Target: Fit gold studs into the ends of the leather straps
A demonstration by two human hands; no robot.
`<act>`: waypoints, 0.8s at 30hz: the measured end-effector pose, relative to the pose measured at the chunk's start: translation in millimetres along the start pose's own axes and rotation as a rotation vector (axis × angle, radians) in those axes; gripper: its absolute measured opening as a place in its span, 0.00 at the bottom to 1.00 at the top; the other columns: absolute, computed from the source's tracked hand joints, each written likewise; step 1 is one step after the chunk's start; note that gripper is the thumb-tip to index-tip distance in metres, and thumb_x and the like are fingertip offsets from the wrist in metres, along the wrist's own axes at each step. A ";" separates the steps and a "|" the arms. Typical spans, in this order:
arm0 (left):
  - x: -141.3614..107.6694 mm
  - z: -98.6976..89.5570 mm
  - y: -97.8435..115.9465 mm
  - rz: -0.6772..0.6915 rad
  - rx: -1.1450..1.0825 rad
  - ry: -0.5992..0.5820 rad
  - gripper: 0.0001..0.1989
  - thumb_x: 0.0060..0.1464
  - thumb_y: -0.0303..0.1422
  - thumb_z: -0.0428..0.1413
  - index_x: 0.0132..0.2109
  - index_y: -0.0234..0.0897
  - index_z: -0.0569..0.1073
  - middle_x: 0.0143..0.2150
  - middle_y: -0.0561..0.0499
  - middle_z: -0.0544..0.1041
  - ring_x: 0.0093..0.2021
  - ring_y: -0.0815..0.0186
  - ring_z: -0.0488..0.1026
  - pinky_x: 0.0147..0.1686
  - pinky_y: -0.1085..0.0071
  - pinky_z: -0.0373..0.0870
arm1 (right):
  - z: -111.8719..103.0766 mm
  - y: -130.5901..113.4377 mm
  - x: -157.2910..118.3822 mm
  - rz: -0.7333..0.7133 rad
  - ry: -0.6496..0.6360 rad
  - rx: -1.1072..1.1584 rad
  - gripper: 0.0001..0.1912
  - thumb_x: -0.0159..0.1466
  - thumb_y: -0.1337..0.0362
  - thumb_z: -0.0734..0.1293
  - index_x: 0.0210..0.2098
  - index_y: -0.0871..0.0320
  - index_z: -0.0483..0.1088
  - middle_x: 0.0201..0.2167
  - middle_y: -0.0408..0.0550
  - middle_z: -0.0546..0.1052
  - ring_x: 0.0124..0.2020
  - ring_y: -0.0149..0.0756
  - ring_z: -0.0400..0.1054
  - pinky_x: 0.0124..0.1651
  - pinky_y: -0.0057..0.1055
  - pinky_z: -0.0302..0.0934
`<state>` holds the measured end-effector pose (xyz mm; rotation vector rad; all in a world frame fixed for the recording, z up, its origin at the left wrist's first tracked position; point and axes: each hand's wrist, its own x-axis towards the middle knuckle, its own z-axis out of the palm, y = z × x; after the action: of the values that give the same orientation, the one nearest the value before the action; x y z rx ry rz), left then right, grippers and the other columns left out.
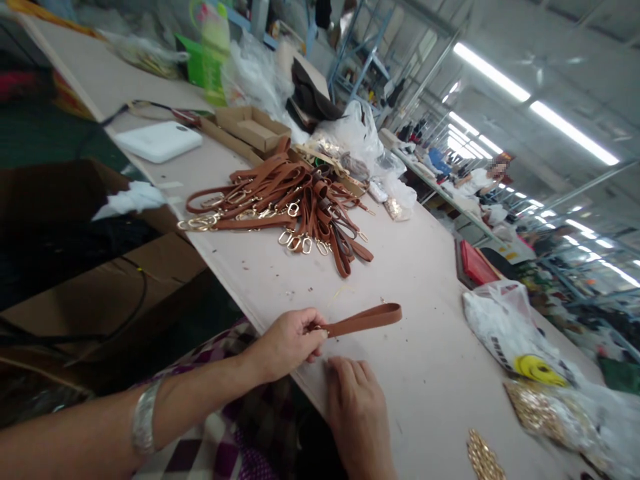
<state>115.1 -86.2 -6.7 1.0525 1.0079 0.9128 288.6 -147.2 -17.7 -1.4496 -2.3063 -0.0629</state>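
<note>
My left hand is closed, its thumb and fingers pinching one end of a brown leather wrist strap. The strap's loop points right, just over the table. Close below it, my right hand is at the table's near edge, back upward, fingers curled in. Its fingertips are hidden, so whatever they hold, if anything, cannot be seen. Farther up the table lies a heap of similar brown straps, many with gold-coloured clasps and rings.
Past the heap are an open cardboard box, a white device and plastic bags. At right lie a bag with a yellow roll and loose gold-coloured metal pieces. A person is at another table farther off.
</note>
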 end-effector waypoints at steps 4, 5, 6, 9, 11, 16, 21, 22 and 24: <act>-3.9 -0.2 -1.4 0.018 0.037 -0.003 0.08 0.50 0.36 0.54 0.34 0.36 0.72 0.23 0.56 0.71 0.24 0.69 0.69 0.25 0.75 0.67 | -2.2 1.1 2.0 0.216 0.122 0.370 0.09 0.65 0.69 0.62 0.37 0.54 0.74 0.31 0.43 0.79 0.32 0.33 0.73 0.36 0.28 0.66; -5.4 0.0 -1.6 0.023 0.048 -0.004 0.07 0.50 0.35 0.54 0.34 0.36 0.72 0.23 0.56 0.71 0.24 0.69 0.69 0.25 0.75 0.65 | -2.8 -0.4 3.4 0.285 0.162 0.464 0.08 0.65 0.68 0.63 0.36 0.53 0.75 0.31 0.43 0.79 0.32 0.33 0.74 0.36 0.27 0.67; -6.9 0.1 -1.5 0.030 0.065 -0.004 0.06 0.50 0.34 0.55 0.33 0.36 0.72 0.23 0.56 0.71 0.24 0.69 0.68 0.24 0.76 0.64 | -3.0 -2.5 5.4 0.344 0.201 0.545 0.06 0.64 0.67 0.65 0.36 0.54 0.75 0.31 0.42 0.79 0.32 0.32 0.74 0.36 0.27 0.67; -11.2 0.6 -0.8 0.090 0.157 0.006 0.05 0.51 0.32 0.54 0.32 0.36 0.72 0.22 0.57 0.69 0.23 0.69 0.65 0.22 0.77 0.58 | -1.6 -10.4 14.5 0.418 0.299 0.667 0.03 0.62 0.65 0.68 0.35 0.55 0.76 0.32 0.43 0.80 0.33 0.33 0.74 0.38 0.28 0.68; -12.6 0.9 -0.7 0.149 0.223 0.023 0.05 0.53 0.31 0.53 0.31 0.36 0.72 0.22 0.57 0.68 0.24 0.69 0.64 0.22 0.77 0.57 | 0.6 -14.6 20.5 0.399 0.324 0.664 0.03 0.62 0.64 0.69 0.35 0.55 0.76 0.32 0.44 0.80 0.34 0.33 0.75 0.40 0.28 0.68; -12.2 0.9 -2.7 0.195 0.292 0.040 0.07 0.55 0.30 0.52 0.33 0.36 0.74 0.24 0.55 0.70 0.26 0.68 0.65 0.24 0.77 0.58 | 4.6 -16.5 25.1 0.329 0.315 0.568 0.04 0.63 0.65 0.66 0.35 0.55 0.75 0.33 0.44 0.80 0.35 0.34 0.75 0.40 0.29 0.67; -13.2 -1.6 -3.0 0.244 0.349 0.008 0.08 0.54 0.29 0.52 0.35 0.35 0.76 0.27 0.53 0.73 0.28 0.67 0.67 0.25 0.76 0.59 | 7.2 -13.8 21.4 0.285 0.304 0.488 0.05 0.64 0.67 0.65 0.37 0.53 0.74 0.34 0.42 0.80 0.36 0.32 0.75 0.40 0.27 0.67; -13.4 -2.2 -3.6 0.254 0.359 -0.003 0.08 0.54 0.28 0.51 0.35 0.35 0.76 0.28 0.53 0.74 0.28 0.67 0.67 0.26 0.76 0.60 | 7.5 -13.8 21.1 0.275 0.311 0.470 0.05 0.64 0.67 0.65 0.37 0.53 0.74 0.34 0.42 0.80 0.36 0.32 0.75 0.41 0.27 0.67; -13.5 -3.1 -5.5 0.269 0.377 -0.020 0.09 0.54 0.27 0.51 0.37 0.35 0.76 0.28 0.53 0.74 0.29 0.67 0.68 0.27 0.76 0.60 | 7.6 -14.6 21.6 0.243 0.323 0.422 0.05 0.64 0.67 0.65 0.37 0.53 0.74 0.34 0.41 0.80 0.36 0.31 0.75 0.42 0.27 0.66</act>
<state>108.9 -99.4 -9.7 1.5398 1.0627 0.9451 265.5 -133.6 -14.1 -1.3678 -1.7436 0.2303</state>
